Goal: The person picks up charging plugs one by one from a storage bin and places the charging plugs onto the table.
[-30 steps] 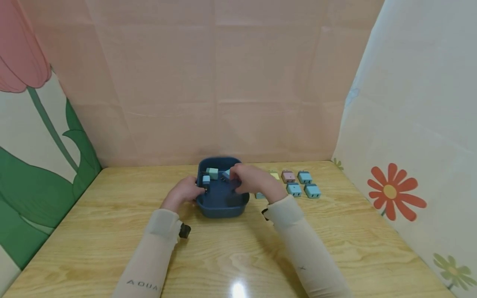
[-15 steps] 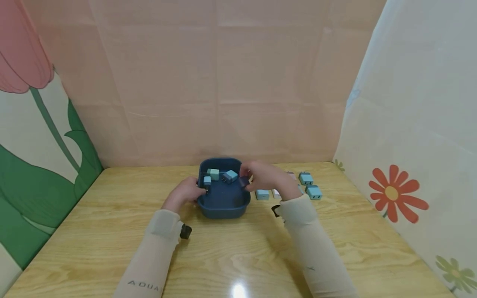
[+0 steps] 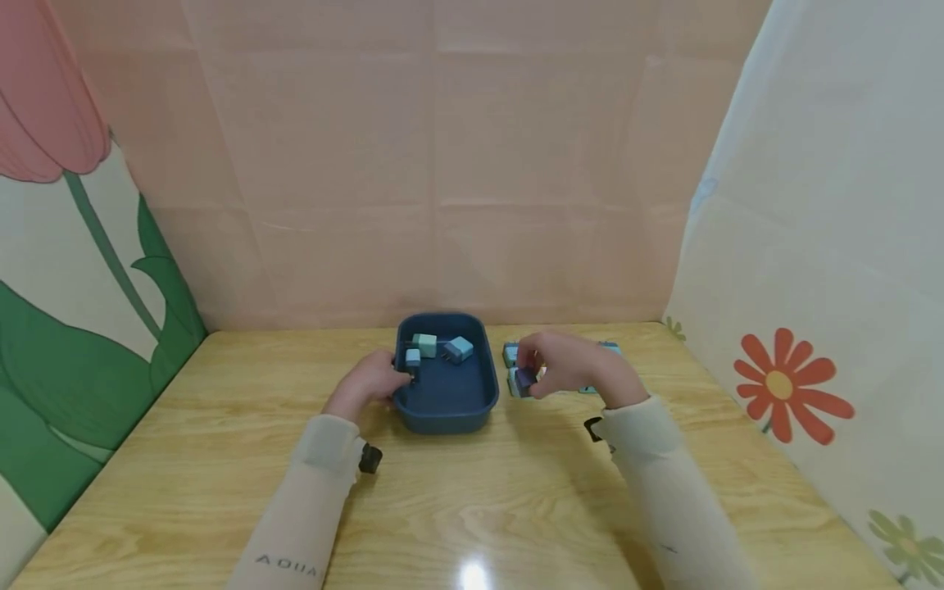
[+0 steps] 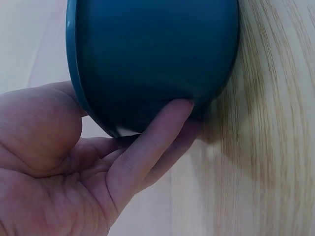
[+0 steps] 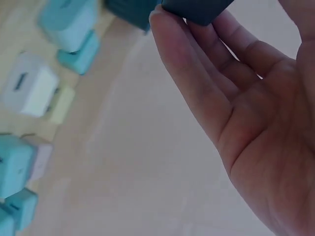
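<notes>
My left hand (image 3: 369, 379) grips the left side of a dark blue plastic basin (image 3: 444, 423), thumb over the rim and fingers along the outer wall (image 4: 152, 59). Inside lie a green plug charger (image 3: 425, 345), a blue one with prongs showing (image 3: 460, 350) and a smaller blue one (image 3: 412, 357) near my thumb. Right of the basin, my right hand (image 3: 564, 363) pinches a dark charger-like block (image 3: 524, 380) between thumb and fingertips, above the chargers on the table. The right wrist view shows only the lower part of this dark block (image 5: 197, 9).
Several plug chargers stand in rows right of the basin, partly hidden by my right hand. Among them are a white charger (image 5: 27, 86), a yellow one (image 5: 61, 104) and a blue one (image 5: 69, 19). A pink cloth wall (image 3: 442, 205) rises behind the wooden table (image 3: 457, 508).
My right hand has moved right, out of the basin and over the chargers on the table, carrying the dark block. The left hand keeps its hold on the basin.
</notes>
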Motion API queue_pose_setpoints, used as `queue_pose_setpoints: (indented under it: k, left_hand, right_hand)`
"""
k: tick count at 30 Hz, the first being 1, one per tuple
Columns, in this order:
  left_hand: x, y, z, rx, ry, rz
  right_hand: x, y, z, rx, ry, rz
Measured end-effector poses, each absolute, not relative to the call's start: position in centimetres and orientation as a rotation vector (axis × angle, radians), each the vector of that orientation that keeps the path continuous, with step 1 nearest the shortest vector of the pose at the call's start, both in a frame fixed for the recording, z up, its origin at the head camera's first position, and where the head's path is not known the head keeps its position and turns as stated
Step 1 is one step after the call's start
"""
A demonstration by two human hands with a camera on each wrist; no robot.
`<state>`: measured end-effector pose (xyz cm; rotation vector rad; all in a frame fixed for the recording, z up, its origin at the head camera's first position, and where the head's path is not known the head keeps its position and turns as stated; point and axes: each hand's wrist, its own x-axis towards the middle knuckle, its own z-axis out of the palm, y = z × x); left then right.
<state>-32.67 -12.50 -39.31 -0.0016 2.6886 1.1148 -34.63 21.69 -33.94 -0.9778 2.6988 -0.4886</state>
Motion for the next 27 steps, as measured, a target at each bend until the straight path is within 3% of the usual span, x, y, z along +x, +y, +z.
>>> queue_pose_setpoints:
  k: [27]
  left_hand:
    - [-32.7, -12.6, -39.2, -0.027, 2.667, 1.127]
  right_hand:
    - [-36.1, 24.4, -36.2, -0.799, 2.651, -0.471]
